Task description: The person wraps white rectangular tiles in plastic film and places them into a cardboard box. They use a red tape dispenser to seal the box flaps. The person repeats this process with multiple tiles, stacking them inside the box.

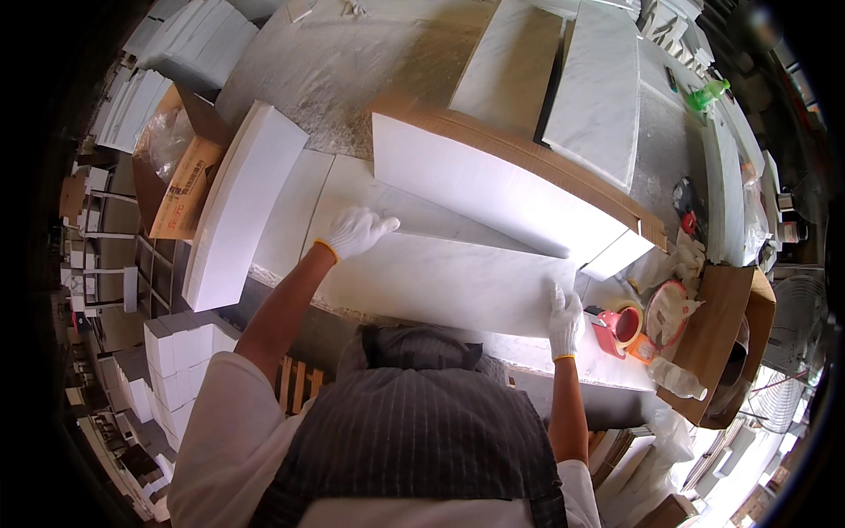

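Note:
A long pale marble slab (449, 280) with faint grey veins lies across the bench in front of me. My left hand (359, 233), in a white knit glove with an orange cuff, grips its far left corner, thumb stretched along the edge. At the other end my right hand (566, 322), gloved alike, holds the short right edge with its fingers pointing away from me. The slab's underside is hidden. Just beyond it stands a brown cardboard carton (422, 126) with a thick white foam panel (484, 189) along its near side.
A white foam block (242, 207) leans at the left, beside an open box (185, 180) with plastic inside. Two marble slabs (598, 88) lie farther back. On the right are a red tape dispenser (616, 330), a plastic bottle (676, 378) and a cardboard box (717, 348).

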`<state>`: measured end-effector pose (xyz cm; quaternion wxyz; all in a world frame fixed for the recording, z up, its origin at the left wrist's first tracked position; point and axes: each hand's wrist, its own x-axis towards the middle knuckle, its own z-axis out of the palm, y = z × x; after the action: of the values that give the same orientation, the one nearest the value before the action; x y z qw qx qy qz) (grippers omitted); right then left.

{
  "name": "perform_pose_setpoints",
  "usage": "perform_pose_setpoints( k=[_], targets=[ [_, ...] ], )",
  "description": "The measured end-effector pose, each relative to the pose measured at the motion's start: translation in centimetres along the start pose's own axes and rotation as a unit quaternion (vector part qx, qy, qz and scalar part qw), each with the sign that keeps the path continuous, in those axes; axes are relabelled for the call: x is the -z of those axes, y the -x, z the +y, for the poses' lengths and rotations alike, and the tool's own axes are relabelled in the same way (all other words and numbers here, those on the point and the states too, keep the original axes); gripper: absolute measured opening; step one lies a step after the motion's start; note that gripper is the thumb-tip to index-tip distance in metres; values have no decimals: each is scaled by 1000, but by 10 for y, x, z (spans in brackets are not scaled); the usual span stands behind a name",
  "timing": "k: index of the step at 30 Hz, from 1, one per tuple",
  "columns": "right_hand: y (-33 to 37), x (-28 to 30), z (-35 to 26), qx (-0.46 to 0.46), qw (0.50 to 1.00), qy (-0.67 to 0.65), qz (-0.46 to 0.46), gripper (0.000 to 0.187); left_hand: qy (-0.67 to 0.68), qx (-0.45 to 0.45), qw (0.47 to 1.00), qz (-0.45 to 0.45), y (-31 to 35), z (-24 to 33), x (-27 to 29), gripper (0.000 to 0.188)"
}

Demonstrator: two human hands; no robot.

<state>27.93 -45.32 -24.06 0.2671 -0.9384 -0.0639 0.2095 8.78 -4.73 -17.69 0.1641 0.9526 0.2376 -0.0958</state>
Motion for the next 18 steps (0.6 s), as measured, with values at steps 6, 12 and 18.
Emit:
perform_pose_setpoints(
  k=[6,12,18],
  targets=[
    [-7,2,10,52,998,14,-17,61,94,47,994,-33,47,-2,-10,59],
    [-7,10,-6,63,995,-51,-52,54,282,172,942,48,89,-9,-23,41],
    [-6,4,7,68,996,-50,-36,47,204,511,802,233,186,-9,-57,47]
  ],
)
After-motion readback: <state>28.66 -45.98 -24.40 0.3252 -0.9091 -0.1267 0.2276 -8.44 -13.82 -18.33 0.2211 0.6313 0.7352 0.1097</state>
